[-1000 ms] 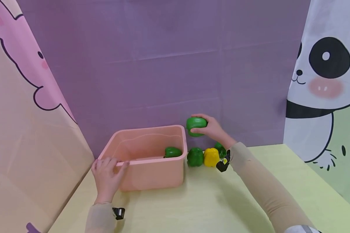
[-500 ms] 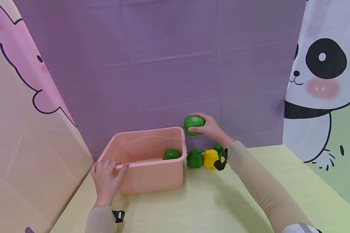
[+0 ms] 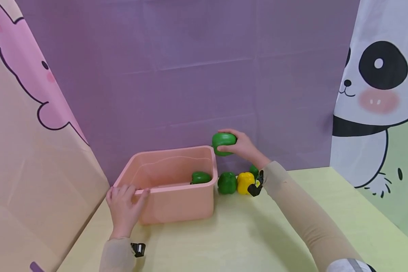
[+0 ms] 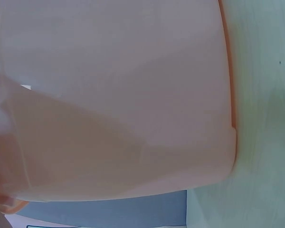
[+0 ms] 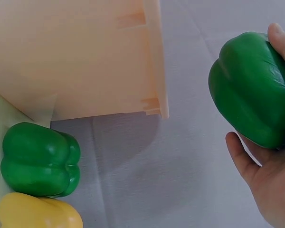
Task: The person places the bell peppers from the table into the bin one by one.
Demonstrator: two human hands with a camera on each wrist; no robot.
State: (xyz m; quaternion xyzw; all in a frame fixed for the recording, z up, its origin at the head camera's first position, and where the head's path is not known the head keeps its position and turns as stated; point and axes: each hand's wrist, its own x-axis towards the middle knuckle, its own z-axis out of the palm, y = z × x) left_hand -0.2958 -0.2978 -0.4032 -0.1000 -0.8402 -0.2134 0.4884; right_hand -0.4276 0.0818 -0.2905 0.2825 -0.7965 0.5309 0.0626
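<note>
Carried slightly leftward, the held green pepper [image 3: 223,143] is clasped by the right hand [image 3: 244,147] above the pink tub [image 3: 176,206] corner; left hand [image 3: 124,207] fingers curl on its rim; peppers [image 3: 236,183] sit below.

Yellow-green table [image 3: 244,234], pink bin [image 3: 176,206], loose peppers [image 3: 236,183]

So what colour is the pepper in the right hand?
Green; the pepper shows best in the right wrist view.

Your right hand [image 3: 243,146] is raised off the table, arm stretched forward, fingers and thumb curled in a grip. Your left hand [image 3: 124,207] rests low at the left, fingers hooked forward.
</note>
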